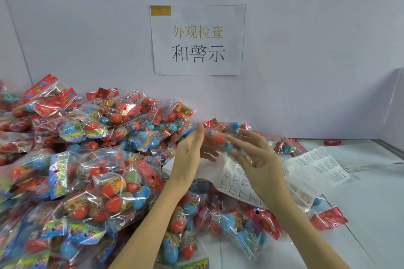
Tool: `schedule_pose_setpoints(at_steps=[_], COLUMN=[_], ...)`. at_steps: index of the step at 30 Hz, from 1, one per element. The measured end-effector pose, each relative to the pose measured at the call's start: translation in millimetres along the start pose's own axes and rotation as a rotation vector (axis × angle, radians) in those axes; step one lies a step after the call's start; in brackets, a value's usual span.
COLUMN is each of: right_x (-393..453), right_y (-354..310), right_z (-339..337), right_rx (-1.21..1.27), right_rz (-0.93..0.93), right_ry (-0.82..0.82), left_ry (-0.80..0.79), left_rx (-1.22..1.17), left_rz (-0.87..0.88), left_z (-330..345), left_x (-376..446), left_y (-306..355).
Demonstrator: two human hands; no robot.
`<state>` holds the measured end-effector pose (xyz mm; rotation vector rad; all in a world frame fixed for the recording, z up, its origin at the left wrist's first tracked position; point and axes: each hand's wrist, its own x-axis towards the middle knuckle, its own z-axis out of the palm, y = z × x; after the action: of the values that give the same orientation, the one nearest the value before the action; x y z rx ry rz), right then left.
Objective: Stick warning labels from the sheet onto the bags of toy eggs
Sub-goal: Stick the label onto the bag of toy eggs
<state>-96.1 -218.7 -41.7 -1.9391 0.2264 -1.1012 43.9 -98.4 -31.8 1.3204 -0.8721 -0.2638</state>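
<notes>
A pale wall backs a white table (pixel 360 203), with a printed paper notice (pixel 197 39) stuck to the wall above the work area.

Grip: both hands are raised above the table, palms turned toward each other, with a bag of toy eggs (pixel 220 135) between them. The left hand (pixel 190 148) has its fingers straight and spread, apparently only touching the bag's near side. The right hand (pixel 255 157) also shows extended, relaxed fingers at the bag's other side. Motion blur covers the fingertips, so I cannot confirm whether either hand actually pinches the plastic; neither shows a curled hold. No loose label is discernible on any finger.

Outward from the hands: the label sheet (pixel 238 183) lies flat just beneath the right wrist, rows of small printed stickers showing. A second, partly used sheet (pixel 317 166) lies near it to the right. A large heap of bagged eggs (pixel 87 159) fills the left side of the table and spreads under both forearms. A few more bags (pixel 284 146) lie against the wall to the right, and a lone red egg (pixel 332 142) sits beyond them.

Assessment: the step in hand appears to be handling one bag, either taking it up or passing it on; which of the two I cannot tell. The next move, in my judgement, calls for a firm hold on the bag with one hand, then peeling a single sticker from the sheet below and pressing it onto a smooth patch of film.
</notes>
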Motion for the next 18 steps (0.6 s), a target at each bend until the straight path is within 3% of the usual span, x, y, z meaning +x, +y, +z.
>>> schedule_pose_setpoints(at_steps=[2,4,7,11,15,18], right_x=[-3,-5,-5,-1,3,2], right_y=[2,4,3,0,-1,-2], right_z=[3,4,4,3,-4,-4], right_rx=[-0.122,-0.209,-0.230,0.019,0.502,0.472], right_rz=[-0.056,-0.099,-0.082,0.150,0.473,0.433], right_ry=[-0.131,-0.239,-0.244,-0.031,-0.094,-0.037], left_ry=[-0.040,0.063,0.137,0.115,0.034,-0.004], left_rx=[-0.078,0.010,-0.060,-0.289,-0.416,-0.466], left_rz=[-0.133,-0.163,-0.155,-0.157,-0.154,-0.156], left_z=[0,-2,-4,-2,-2,-2], left_x=[0,4,7,7,7,5], left_y=[-1,-5,-12,-9,-3,-1])
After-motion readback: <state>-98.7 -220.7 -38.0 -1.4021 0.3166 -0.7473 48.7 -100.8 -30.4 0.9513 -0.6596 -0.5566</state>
